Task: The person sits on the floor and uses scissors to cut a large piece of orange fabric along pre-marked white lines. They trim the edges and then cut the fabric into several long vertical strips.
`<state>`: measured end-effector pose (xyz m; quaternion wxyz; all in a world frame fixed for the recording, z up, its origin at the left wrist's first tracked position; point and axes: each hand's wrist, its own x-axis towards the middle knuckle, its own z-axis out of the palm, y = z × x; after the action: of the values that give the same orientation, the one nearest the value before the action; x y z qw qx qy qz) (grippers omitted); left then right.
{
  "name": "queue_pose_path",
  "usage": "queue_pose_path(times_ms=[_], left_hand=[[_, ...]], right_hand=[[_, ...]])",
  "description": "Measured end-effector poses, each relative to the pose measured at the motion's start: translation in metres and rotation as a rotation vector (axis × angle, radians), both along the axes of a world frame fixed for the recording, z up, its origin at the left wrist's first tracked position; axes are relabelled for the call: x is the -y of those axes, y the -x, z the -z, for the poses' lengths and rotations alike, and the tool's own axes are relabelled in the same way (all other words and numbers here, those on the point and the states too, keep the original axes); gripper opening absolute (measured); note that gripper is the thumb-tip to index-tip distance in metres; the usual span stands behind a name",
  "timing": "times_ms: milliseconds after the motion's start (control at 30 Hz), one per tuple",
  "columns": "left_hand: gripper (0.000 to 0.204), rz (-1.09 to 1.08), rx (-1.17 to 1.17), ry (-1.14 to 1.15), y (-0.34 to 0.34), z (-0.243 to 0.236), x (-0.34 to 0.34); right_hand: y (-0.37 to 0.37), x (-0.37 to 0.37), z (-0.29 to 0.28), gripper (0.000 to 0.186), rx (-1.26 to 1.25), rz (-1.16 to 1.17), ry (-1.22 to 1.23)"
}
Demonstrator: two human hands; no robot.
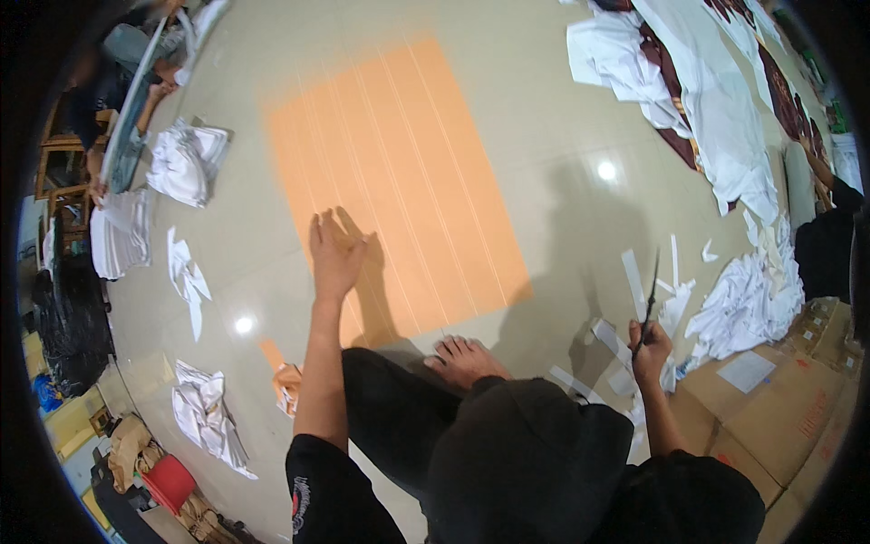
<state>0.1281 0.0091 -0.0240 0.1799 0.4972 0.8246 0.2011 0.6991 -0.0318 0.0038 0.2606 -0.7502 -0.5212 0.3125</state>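
Observation:
A large orange sheet of cloth (412, 181) with pale lengthwise lines lies flat on the tiled floor in front of me. My left hand (340, 258) is over its lower left part, fingers stretched and apart, holding nothing. A shadow falls beside it on the cloth; whether the fingertips touch is unclear. Off to the right, my right hand (650, 352) is closed around a pair of dark scissors (652, 295), blades pointing up and away. Below that hand, white cloth strips (609, 340) lie on the floor. My bare foot (464, 361) rests near the cloth's lower edge.
Crumpled white cloth (748, 295) and cardboard boxes (770, 403) are at right. Long white and maroon fabric (716, 109) stretches across the far right. White cloth bundles (186, 163) and a small orange scrap (287, 388) lie left. Other people's arms (156, 98) show at the edges.

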Motion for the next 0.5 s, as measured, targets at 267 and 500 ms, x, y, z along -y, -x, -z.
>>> queue_pose_path(times_ms=[267,500], left_hand=[[0.08,-0.011,0.064,0.053,0.016,0.005,-0.021],[0.075,-0.019,-0.069,0.022,0.039,0.02,-0.038]], right_hand=[[0.238,-0.197,0.043,0.031,0.071,-0.325,-0.399],[0.415,-0.314,0.054,0.033,0.022,-0.494,-0.633]])
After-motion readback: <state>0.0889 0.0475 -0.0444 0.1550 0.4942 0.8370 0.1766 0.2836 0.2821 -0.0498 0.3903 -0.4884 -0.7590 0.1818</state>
